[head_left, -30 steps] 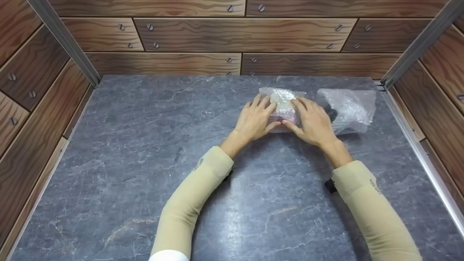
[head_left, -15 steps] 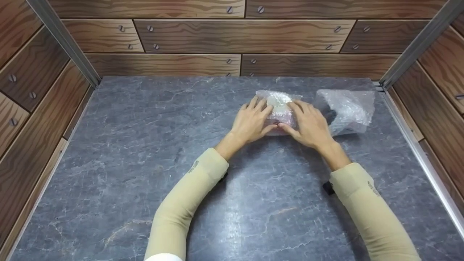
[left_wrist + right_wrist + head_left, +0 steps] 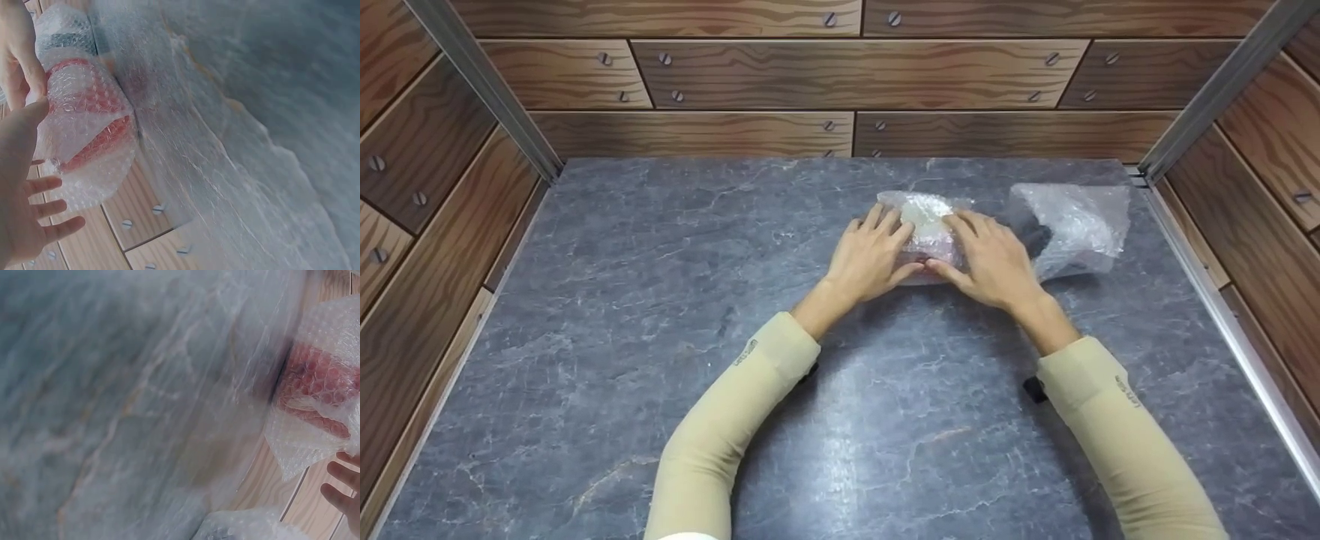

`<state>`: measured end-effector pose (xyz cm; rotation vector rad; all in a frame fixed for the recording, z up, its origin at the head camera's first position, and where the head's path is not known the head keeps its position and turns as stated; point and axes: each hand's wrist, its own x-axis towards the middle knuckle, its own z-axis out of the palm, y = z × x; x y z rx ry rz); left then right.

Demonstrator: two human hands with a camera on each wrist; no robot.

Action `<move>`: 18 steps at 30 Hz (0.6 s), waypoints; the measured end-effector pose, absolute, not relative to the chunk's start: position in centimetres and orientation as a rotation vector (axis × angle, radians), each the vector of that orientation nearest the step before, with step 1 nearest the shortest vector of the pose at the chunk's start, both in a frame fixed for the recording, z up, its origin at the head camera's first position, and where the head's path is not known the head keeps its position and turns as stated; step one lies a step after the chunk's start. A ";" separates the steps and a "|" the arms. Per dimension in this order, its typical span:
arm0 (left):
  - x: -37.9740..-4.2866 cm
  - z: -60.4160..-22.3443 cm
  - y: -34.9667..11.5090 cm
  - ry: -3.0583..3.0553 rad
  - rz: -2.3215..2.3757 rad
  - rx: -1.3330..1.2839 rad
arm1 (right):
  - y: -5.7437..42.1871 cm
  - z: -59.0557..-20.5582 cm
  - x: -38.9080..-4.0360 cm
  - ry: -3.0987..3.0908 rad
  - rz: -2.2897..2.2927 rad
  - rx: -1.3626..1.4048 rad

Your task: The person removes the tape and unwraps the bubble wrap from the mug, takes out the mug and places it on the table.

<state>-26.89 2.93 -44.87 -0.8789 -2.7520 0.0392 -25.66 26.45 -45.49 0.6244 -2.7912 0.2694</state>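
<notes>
A: Layout, big to small?
B: Grey marble-patterned bench (image 3: 585,337) with pale veins, bright light streak toward the near side. Blurred in both wrist views.
A: Around it?
B: Brown wood-plank-pattern walls (image 3: 840,75) with printed screw heads, at the back and both sides. Then two long beige cloth sleeves (image 3: 1117,420) on the forearms, reaching in from the near edge. Grey metal posts (image 3: 484,94) slant up at the back corners.
A: Parcels?
B: Two. Larger-looking one: clear bubble-wrap parcel with a dark item inside (image 3: 1080,225), far right of the bench, just beside the right hand (image 3: 996,262). Can't tell if they touch.
A: And the one being handled?
B: Clear bubble-wrap parcel with a red item inside (image 3: 928,234), far half of the bench, right of centre, between the two hands. Folded wrap edge shows in the left wrist view.
A: Grip?
B: Left hand (image 3: 866,259): grip slack, fingers extended and spread along the parcel's left side. Right hand: same, mirrored on its right side. Thumbs point at each other along the near edge; can't tell whether the tips meet.
A: Smallest?
B: Small black blocks (image 3: 1035,390) by the sleeve cuffs, one per arm.
</notes>
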 end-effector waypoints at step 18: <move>-25.1 -44.6 1.6 -2.762 0.090 -0.860 | 25.2 -45.3 -24.4 -2.797 0.228 0.664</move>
